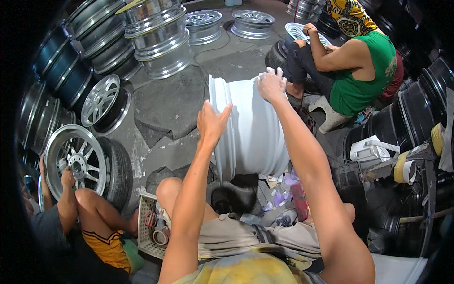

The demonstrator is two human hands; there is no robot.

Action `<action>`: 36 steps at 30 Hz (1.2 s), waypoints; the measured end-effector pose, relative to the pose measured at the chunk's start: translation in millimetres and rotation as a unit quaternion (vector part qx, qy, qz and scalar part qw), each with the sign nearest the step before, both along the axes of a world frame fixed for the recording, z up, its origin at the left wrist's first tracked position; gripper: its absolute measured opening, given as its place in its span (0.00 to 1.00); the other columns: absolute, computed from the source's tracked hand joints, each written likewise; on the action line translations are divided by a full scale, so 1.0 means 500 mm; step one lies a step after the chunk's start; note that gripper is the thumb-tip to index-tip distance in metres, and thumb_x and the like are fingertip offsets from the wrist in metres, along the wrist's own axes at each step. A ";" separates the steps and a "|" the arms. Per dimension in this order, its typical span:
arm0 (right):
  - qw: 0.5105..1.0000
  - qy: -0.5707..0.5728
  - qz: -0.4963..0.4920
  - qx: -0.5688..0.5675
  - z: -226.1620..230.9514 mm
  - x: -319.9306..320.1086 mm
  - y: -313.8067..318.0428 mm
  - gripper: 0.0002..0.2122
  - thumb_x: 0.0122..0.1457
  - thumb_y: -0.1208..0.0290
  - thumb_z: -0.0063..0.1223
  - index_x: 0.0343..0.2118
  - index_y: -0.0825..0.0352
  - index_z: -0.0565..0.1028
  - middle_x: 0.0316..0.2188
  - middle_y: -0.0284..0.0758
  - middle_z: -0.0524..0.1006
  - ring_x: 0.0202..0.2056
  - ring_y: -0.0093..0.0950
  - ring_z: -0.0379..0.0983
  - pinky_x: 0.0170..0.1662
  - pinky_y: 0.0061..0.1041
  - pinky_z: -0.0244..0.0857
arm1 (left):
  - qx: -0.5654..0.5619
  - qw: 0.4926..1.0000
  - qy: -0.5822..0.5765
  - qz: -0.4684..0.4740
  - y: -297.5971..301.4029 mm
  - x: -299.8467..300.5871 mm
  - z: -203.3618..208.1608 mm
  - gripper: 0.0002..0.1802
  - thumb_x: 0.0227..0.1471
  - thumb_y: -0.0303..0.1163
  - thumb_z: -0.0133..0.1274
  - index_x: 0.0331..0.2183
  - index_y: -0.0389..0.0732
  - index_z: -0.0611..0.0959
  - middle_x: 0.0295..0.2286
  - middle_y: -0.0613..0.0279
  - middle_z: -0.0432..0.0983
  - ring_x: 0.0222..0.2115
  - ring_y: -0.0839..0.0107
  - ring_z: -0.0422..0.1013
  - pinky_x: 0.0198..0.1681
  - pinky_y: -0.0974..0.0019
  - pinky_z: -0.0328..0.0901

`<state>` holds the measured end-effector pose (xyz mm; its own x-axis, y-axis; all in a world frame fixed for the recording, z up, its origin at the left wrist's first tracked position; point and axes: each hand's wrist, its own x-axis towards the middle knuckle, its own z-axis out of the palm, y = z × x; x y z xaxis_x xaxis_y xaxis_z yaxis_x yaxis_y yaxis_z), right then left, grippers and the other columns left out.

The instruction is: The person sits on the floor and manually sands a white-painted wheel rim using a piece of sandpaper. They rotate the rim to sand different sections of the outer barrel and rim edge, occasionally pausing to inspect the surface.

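A wheel rim [249,135], coated pale grey-white, stands on its side in front of me, above my lap. My left hand [213,122] is closed over its left flange, thumb pointing up and fingers mostly hidden behind the edge. On the far right edge of the barrel rests my right hand [272,86], its fingers bent over the rim and whitened with dust. Whether anything small lies under those right fingers cannot be made out.
Stacked rims [158,42] rise at the back left. One co-worker in a green top [364,71] sits at the right; another person's hand [67,177] touches a spoked wheel [78,158] at the left. A plastic basket [145,222] stands beside my left leg.
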<state>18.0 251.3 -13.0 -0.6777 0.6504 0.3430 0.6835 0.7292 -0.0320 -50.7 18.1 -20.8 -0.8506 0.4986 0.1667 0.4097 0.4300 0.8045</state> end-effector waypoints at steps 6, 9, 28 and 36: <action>0.975 0.217 0.012 0.044 -0.095 0.240 -0.321 0.17 0.71 0.63 0.46 0.58 0.54 0.79 0.70 0.47 0.58 0.70 0.52 0.50 0.69 0.49 0.48 | -0.049 0.998 0.025 0.036 0.036 -0.123 -0.019 0.42 0.46 0.58 0.66 0.40 0.23 0.81 0.39 0.31 0.81 0.43 0.41 0.79 0.47 0.48 0.71; 0.978 0.207 0.001 -0.031 -0.214 0.373 -0.434 0.16 0.70 0.66 0.48 0.57 0.58 0.79 0.71 0.53 0.53 0.69 0.56 0.50 0.69 0.49 0.47 | -0.067 0.997 0.010 0.028 0.081 -0.149 -0.012 0.44 0.45 0.60 0.67 0.41 0.22 0.82 0.41 0.31 0.80 0.45 0.41 0.78 0.49 0.49 0.72; 0.980 0.016 0.186 0.068 0.025 0.065 -0.066 0.13 0.66 0.64 0.50 0.42 0.64 0.84 0.47 0.39 0.81 0.59 0.40 0.69 0.62 0.49 0.58 | 0.047 0.998 -0.051 -0.005 -0.053 0.046 -0.017 0.32 0.50 0.52 0.66 0.36 0.28 0.79 0.34 0.37 0.81 0.37 0.44 0.79 0.42 0.49 0.71; 0.959 0.170 0.172 0.146 -0.100 0.243 -0.287 0.13 0.64 0.69 0.55 0.50 0.62 0.83 0.54 0.30 0.79 0.61 0.36 0.69 0.67 0.46 0.53 | 0.016 1.000 -0.004 0.027 -0.015 -0.063 -0.036 0.33 0.50 0.52 0.65 0.37 0.28 0.78 0.30 0.38 0.81 0.34 0.43 0.79 0.40 0.47 0.70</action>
